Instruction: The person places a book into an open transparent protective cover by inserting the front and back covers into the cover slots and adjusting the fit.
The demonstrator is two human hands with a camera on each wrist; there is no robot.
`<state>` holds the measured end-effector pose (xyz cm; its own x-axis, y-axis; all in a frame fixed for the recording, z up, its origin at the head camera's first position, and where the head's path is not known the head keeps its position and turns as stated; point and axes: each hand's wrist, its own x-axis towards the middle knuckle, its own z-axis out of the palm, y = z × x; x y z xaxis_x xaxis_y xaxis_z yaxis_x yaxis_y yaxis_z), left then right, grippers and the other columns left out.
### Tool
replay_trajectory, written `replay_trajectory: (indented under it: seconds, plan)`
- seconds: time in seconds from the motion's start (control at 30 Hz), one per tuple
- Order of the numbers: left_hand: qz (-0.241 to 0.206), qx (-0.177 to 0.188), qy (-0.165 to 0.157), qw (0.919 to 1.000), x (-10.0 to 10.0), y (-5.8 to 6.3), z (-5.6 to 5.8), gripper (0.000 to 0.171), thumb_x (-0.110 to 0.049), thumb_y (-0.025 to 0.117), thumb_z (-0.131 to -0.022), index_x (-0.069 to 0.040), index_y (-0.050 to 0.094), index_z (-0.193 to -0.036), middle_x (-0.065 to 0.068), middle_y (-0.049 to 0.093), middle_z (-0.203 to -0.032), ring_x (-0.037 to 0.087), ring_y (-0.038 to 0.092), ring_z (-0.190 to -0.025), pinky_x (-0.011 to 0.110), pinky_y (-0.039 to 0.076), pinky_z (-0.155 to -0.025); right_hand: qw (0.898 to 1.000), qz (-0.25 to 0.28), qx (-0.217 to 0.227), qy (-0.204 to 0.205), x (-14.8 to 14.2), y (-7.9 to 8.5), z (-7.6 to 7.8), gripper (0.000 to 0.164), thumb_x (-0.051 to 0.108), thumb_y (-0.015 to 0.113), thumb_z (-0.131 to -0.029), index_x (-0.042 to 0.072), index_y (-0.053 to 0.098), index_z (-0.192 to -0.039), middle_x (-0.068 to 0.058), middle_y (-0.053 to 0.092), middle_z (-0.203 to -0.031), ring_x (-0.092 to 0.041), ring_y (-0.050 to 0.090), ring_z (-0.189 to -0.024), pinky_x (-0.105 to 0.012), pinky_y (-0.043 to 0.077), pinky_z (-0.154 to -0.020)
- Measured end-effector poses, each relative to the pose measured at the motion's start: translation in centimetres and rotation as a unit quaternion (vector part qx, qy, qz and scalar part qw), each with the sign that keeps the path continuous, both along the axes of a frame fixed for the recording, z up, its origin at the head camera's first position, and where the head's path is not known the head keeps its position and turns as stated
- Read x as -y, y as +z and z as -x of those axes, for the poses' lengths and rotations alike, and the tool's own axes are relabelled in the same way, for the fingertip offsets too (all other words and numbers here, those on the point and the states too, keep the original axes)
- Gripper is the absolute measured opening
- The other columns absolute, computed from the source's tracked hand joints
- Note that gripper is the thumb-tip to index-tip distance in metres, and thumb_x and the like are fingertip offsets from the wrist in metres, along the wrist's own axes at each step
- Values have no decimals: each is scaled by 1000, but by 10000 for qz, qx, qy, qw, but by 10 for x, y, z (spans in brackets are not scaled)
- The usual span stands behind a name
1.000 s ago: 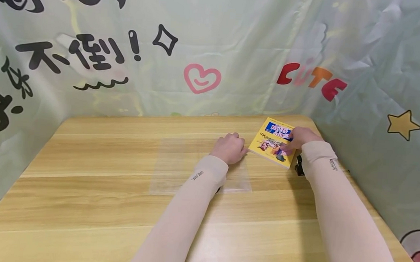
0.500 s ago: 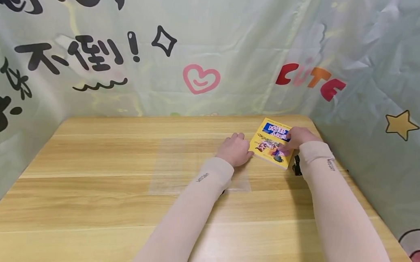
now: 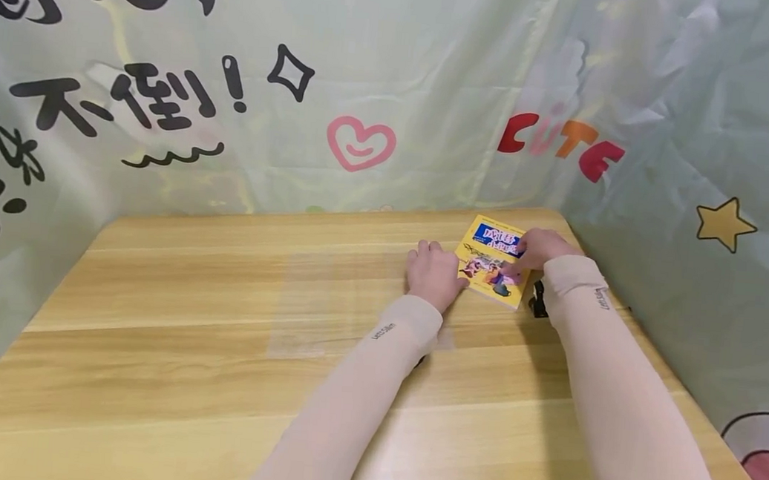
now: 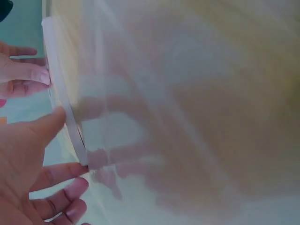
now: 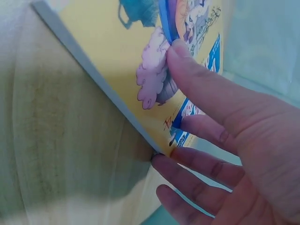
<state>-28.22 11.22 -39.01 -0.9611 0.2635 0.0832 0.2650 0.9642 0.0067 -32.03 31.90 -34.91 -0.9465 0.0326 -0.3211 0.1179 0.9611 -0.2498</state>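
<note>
A thin book (image 3: pixel 483 265) with a yellow illustrated cover and blue title panel lies near the table's back right corner. At its right side, my right hand (image 3: pixel 541 249) grips it. In the right wrist view the thumb presses the cover, with the other fingers around a corner and edge of the book (image 5: pixel 103 56). My left hand (image 3: pixel 434 277) is at the book's front left corner. In the left wrist view its thumb and index fingertip touch the pale edge (image 4: pixel 61 84), the other fingers loosely spread. A clear plastic sheet (image 3: pixel 313 302) lies flat, partly under the left forearm.
The wooden table (image 3: pixel 167 373) reaches a printed fabric backdrop (image 3: pixel 265 127) at the back and sides. A small black object (image 3: pixel 538 299) shows beneath my right wrist.
My left hand has moved right, its thumb now against the book's corner. The right hand keeps its hold; hand and book have shifted very slightly left. The head view has also turned slightly.
</note>
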Motion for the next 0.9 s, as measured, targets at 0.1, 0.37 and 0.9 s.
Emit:
replay_trajectory:
  seconds: [0.1, 0.37, 0.9]
  plan:
    - [-110, 33, 145, 9998, 0, 0, 0, 43, -65, 61, -81, -24, 70, -87, 2, 58, -97, 21, 44, -92, 34, 38, -72, 9994, 148, -297, -127, -7, -4, 2, 59, 41, 81, -73, -3, 64, -110, -18, 60, -101, -32, 50, -88, -43, 46, -75]
    - [-269, 21, 300, 9992, -2, 2, -1, 40, -64, 62, -81, -24, 66, -79, 0, 56, -87, 20, 41, -83, 33, 35, -68, 9955, 214, -767, -515, -27, -15, 6, 73, 43, 79, -75, -9, 55, -121, -26, 53, -109, -38, 47, -91, -51, 43, -79]
    - [-556, 127, 602, 9966, -9, 3, 1, 42, -60, 71, -75, -24, 73, -98, 1, 60, -95, 19, 46, -86, 32, 38, -71, 9989, 30, 456, -119, -33, -15, 14, 89, 61, 71, -74, -11, 51, -123, -19, 52, -98, -34, 48, -90, -44, 43, -76]
